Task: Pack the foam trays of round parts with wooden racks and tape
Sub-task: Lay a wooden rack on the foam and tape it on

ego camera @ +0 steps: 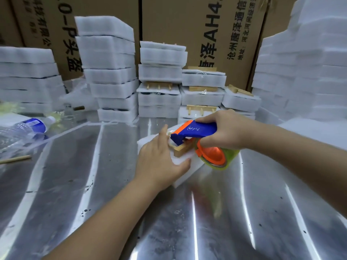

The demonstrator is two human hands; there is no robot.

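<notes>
Foam tray (189, 174) at mid-tabletop (93, 184), with a rack (180, 150) on top, half hidden. Left hand (159, 158), fingers straight, presses flat on the tray. Right hand (225, 132) grips the blue-orange tape dispenser (197, 131) over the rack. Behind the tray, cartons (206, 34) read "AH4." and "沧州唐泽通信", cut off above. The dispenser's logo is illegible.

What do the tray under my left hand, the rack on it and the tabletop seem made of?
Tray: white foam, matte, with soft fuzzy edges. Rack: pale wood, apparently unfinished. Tabletop: likely sheet metal, glossy, with streaked reflections and dark specks.
</notes>
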